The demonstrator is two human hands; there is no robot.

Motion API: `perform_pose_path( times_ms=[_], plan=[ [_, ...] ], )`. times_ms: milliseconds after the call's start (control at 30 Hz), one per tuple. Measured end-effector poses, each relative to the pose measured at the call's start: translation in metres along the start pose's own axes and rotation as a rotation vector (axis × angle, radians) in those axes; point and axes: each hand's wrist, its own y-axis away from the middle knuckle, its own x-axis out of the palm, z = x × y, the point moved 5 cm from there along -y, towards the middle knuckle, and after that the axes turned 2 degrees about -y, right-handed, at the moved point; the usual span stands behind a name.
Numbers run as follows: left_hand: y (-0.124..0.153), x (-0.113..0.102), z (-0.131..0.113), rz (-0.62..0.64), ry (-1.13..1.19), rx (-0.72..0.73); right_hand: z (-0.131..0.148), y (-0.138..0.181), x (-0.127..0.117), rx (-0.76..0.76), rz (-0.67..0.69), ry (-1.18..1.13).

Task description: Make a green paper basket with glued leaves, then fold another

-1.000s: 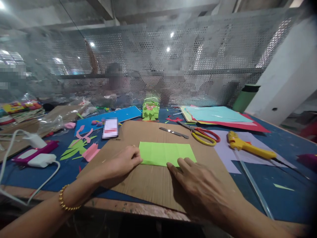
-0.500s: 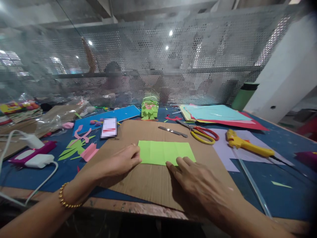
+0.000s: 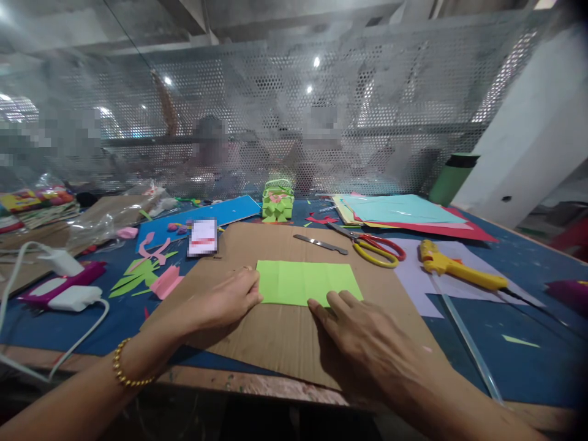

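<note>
A creased strip of lime-green paper [image 3: 310,282] lies flat on a sheet of brown cardboard [image 3: 271,337]. My left hand [image 3: 229,300] pinches the strip's left edge between thumb and curled fingers. Against the lower right edge rests my right hand [image 3: 362,331], fingers spread and tips pressing on the paper. Just beyond the strip lies a flat metal blade [image 3: 320,244]. To its right are scissors [image 3: 379,250] with red and yellow handles.
A yellow glue gun [image 3: 459,269] lies on purple paper [image 3: 418,294], with a clear glue stick [image 3: 473,349] nearby. Coloured sheets [image 3: 408,209] and a small green basket [image 3: 278,202] stand behind. Left are paper scraps [image 3: 135,275] and a power strip [image 3: 64,285] with white plugs.
My left forearm has shifted very slightly to the right. Both hands keep their places on the green paper, which has not visibly moved.
</note>
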Motion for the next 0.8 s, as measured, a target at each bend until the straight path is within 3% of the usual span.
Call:
perform_pose_path(
  times_ms=[167, 333, 400, 500, 600, 700, 800],
  plan=[
    [0.007, -0.001, -0.002, -0.111, -0.086, 0.052, 0.001, -0.002, -0.007, -0.013, 0.008, -0.009],
    [0.015, -0.007, -0.009, -0.105, -0.061, -0.042, 0.001, -0.005, -0.014, -0.035, 0.011, -0.007],
    [0.017, -0.007, -0.015, -0.164, -0.127, -0.032, 0.001, -0.005, -0.012, -0.037, 0.002, 0.009],
    [0.016, 0.002, -0.029, -0.311, -0.429, 0.091, 0.001, -0.003, -0.005, -0.034, 0.0, 0.03],
    [0.016, 0.018, -0.043, -0.376, -0.702, 0.274, 0.001, -0.002, 0.0, -0.03, 0.01, 0.029],
    [0.021, 0.029, -0.052, -0.381, -0.765, 0.419, 0.001, -0.002, -0.001, -0.043, 0.012, 0.006],
    [0.029, 0.034, -0.058, -0.379, -0.793, 0.428, -0.001, -0.001, -0.004, -0.039, 0.022, -0.016]
  ],
)
